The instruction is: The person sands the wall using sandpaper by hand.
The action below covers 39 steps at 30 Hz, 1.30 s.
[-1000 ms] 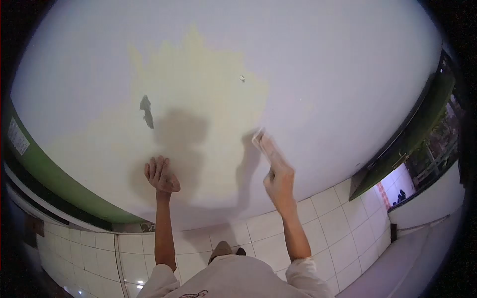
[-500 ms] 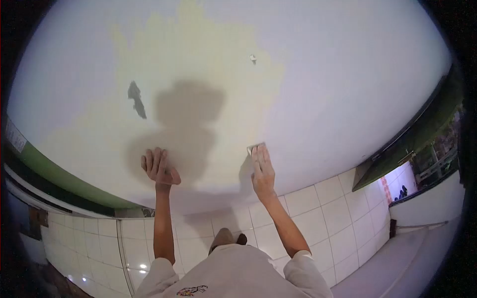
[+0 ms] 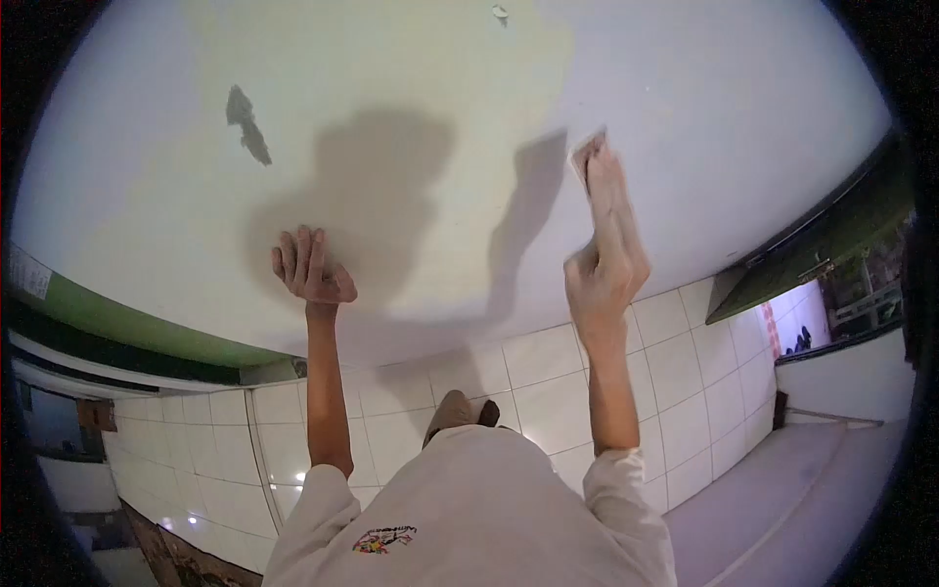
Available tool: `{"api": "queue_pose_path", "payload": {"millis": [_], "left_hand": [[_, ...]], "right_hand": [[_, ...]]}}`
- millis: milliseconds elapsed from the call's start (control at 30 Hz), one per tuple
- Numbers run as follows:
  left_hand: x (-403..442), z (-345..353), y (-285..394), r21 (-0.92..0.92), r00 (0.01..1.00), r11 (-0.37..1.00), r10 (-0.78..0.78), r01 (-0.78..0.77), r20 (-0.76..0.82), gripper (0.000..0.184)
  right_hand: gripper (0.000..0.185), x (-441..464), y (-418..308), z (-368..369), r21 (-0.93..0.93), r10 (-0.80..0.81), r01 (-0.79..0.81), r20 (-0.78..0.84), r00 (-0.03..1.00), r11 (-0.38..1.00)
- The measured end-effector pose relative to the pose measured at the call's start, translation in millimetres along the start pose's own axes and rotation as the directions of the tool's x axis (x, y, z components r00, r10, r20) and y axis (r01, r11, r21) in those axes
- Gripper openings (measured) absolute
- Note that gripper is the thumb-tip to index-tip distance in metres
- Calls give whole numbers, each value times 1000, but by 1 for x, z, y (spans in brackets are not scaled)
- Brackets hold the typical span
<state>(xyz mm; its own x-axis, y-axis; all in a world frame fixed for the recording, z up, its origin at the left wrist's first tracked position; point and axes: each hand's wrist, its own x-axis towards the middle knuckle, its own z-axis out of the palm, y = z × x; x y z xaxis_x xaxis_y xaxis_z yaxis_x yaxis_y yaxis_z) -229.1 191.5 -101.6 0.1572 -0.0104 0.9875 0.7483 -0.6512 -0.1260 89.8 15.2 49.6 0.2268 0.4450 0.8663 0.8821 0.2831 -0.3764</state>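
Observation:
A pale wall [image 3: 391, 59] with a yellowish patch fills the upper view. My left hand [image 3: 311, 266] is held at the wall with its fingers apart and nothing in it. My right hand [image 3: 608, 235], slightly blurred, grips a small flat pale pad [image 3: 584, 161] at its fingertips, by the wall right of the yellowish patch. A grey bare spot [image 3: 247, 124] marks the wall up and left of my left hand. Near the top is a small chipped spot [image 3: 501, 14]. Shadows of my head and arms fall on the wall between my hands.
White floor tiles [image 3: 548, 391] lie below the wall, with my shoe [image 3: 450, 411] on them. A green band [image 3: 137, 318] runs along the left. At the right are a dark green panel [image 3: 812, 254] and an opening with dark objects [image 3: 802, 339] beyond.
My right hand first came down and left, then swung up and right with the pad. The wall marks have shifted upward in view. My left hand stays in much the same pose.

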Motion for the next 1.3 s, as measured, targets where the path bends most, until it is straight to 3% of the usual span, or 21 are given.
{"api": "queue_pose_path", "payload": {"millis": [33,133,333,467,533,600,667,733,767,833,867,933,1000,1100,1233,1300], "left_hand": [[0,1,0,-5,1000,1000,6,-6,-4,54],[0,-2,-3,16,1000,1000,0,0,8,53],[-3,0,-4,19,1000,1000,-7,7,7,54],[-2,2,-1,-8,1000,1000,-3,3,-22,55],[-5,-1,-5,17,1000,1000,7,-8,20,57],[-7,0,-10,39,998,999,19,-21,60,58],[-11,2,-13,31,998,999,5,-7,56,58],[-5,-3,-8,25,999,1000,7,-8,41,58],[-2,-2,-5,26,999,1000,12,-13,33,59],[2,0,-5,24,1000,1000,19,-19,3,59],[3,-1,-4,20,1000,1000,19,-19,-6,59],[3,0,-3,10,1000,1000,13,-13,-5,59],[1,0,-4,-4,1000,1000,8,-8,-7,59],[-6,-2,-8,31,999,999,24,-25,32,59],[-2,-1,-6,24,999,999,31,-31,18,58],[-1,-1,-2,15,1000,1000,21,-21,5,57]], "right_hand": [[90,22,-3,4,-40,-98,95,-101,990,995],[88,57,-8,29,0,-193,195,-167,967,981],[77,25,15,82,-20,-195,194,-131,972,981],[51,-55,47,99,-79,-158,166,93,983,983],[69,-99,58,110,-1,-118,120,141,983,993],[70,-151,70,116,9,-28,27,287,958,1000],[72,-204,76,111,-49,106,-94,511,853,994],[73,-282,105,103,-172,329,-319,772,544,932],[73,-286,107,92,-172,327,-314,767,551,934],[76,-266,96,78,-168,376,-448,820,431,878],[76,-248,89,72,-166,374,-445,819,435,880],[80,-152,43,48,116,257,-387,572,779,915],[84,-81,21,31,175,115,-176,314,943,969],[83,4,-3,15,98,-64,64,-7,998,993],[75,55,1,42,66,-221,224,-54,974,972],[71,33,19,72,-5,-226,226,-82,971,974]]}}
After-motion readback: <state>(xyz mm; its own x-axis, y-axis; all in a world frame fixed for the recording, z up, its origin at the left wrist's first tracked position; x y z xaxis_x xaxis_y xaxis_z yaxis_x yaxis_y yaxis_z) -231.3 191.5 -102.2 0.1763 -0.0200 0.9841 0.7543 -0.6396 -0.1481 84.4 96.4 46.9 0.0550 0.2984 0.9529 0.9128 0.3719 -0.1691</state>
